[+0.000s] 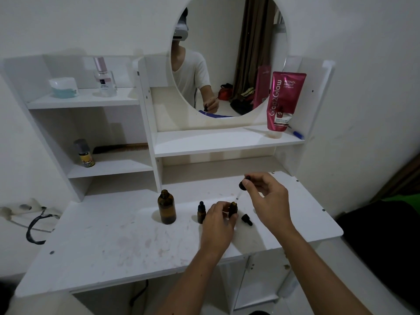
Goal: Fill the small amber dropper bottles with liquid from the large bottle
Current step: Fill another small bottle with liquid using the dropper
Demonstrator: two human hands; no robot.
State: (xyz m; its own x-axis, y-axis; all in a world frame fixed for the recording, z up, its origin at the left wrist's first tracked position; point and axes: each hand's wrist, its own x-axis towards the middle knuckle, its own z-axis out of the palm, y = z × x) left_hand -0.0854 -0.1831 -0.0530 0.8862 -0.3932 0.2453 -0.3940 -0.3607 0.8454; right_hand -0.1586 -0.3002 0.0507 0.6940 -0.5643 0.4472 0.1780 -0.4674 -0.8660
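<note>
The large amber bottle [167,209] stands uncapped on the white desk [113,242]. To its right a small amber dropper bottle [201,213] stands with its black cap on. My left hand [219,220] grips a second small amber bottle [233,208], which is open and upright on the desk. My right hand [264,193] pinches a black dropper [242,185] by its bulb, its glass pipette angled down with the tip just above the open bottle's mouth. Another black dropper cap [247,219] lies on the desk right of the held bottle.
A white shelf unit with a round mirror [229,55] rises behind the desk. It holds a pink tube [281,103], a perfume bottle [103,78], a jar [64,88], a small spray bottle [84,153] and a comb [120,147]. A black cable [36,226] hangs at the left.
</note>
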